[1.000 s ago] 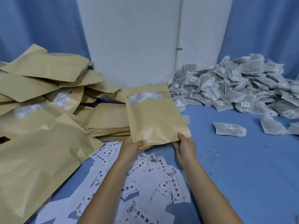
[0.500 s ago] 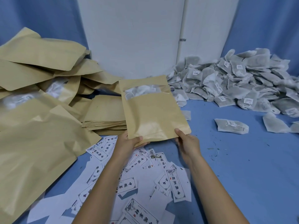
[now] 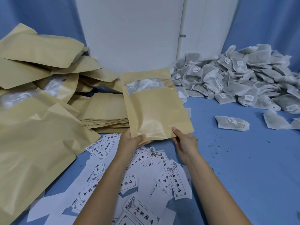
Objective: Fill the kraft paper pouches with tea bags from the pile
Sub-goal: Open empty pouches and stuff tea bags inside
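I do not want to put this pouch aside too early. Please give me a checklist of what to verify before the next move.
1. Grip: left hand and right hand hold the kraft pouch by its lower edge: ok.
2. Filling: tea bags visible inside it: ok.
3. Number of bags inside: cannot tell.
4. Top closed: cannot tell.
5. Stack of flat pouches at hand: ok.
6. Tea bag pile has supply: ok.

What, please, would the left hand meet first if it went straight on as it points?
The left hand grips the kraft pouch, so that comes first; carried with it, the line runs towards the near end of the tea bag pile, though depth is unclear.
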The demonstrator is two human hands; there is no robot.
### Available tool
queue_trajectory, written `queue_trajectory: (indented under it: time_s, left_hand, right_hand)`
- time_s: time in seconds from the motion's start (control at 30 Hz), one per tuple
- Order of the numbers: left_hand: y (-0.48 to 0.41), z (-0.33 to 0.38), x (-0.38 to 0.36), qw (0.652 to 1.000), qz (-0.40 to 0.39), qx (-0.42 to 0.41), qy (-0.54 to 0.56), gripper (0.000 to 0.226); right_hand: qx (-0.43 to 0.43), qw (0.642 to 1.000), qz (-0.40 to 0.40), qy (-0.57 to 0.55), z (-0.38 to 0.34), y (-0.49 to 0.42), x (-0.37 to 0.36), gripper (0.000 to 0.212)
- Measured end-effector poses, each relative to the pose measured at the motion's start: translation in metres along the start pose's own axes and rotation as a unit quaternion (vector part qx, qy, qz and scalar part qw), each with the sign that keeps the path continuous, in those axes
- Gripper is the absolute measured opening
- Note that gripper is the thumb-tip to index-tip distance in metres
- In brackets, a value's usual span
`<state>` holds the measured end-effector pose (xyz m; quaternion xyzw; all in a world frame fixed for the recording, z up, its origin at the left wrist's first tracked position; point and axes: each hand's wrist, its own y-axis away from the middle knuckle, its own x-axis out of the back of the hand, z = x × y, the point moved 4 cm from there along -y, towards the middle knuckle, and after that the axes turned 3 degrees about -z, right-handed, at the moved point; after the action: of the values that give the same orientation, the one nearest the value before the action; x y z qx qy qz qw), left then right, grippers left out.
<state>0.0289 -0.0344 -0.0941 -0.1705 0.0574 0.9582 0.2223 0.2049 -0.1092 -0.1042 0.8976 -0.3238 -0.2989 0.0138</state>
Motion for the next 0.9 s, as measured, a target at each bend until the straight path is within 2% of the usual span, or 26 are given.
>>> queue_trajectory:
  time_s: [0.13,0.23,0.33,0.47,0.6,0.73,0.8,0.9]
  left_hand:
    - [0.001,-0.003,-0.003,1.0,0.006,-0.002,-0.021,0.026]
    - [0.003,-0.004,-0.005,1.0,0.008,-0.005,-0.023,0.026]
    - [0.004,-0.004,-0.009,1.0,0.008,-0.005,-0.015,0.027]
    - [0.005,-0.005,-0.011,1.0,0.001,0.0,-0.005,0.026]
    - [0.004,-0.006,-0.013,1.0,-0.002,-0.006,-0.009,0.024]
    - [0.003,-0.008,-0.011,0.994,0.009,0.018,-0.106,0.009]
    - [0.001,-0.01,-0.008,0.994,0.043,0.045,-0.092,0.025]
    - [0.001,-0.014,-0.011,0.993,0.043,0.056,-0.095,0.032]
  right_hand:
    - [-0.003,1.0,-0.008,0.014,0.003,0.003,-0.006,0.005]
    - [0.0,1.0,0.005,0.009,0.002,0.002,-0.004,0.013]
    - [-0.02,0.999,-0.025,0.024,0.009,0.007,-0.01,0.007]
    - [-0.017,1.0,-0.016,0.012,0.011,0.008,-0.013,0.008]
    - [-0.043,0.997,-0.059,-0.001,0.016,0.013,-0.018,0.01]
    - [-0.025,0.998,-0.038,0.037,0.012,0.014,-0.02,0.008]
    - [-0.024,0.998,-0.047,0.034,0.012,0.014,-0.022,0.008]
    - [-0.037,0.996,-0.081,0.028,0.023,0.021,-0.032,0.01]
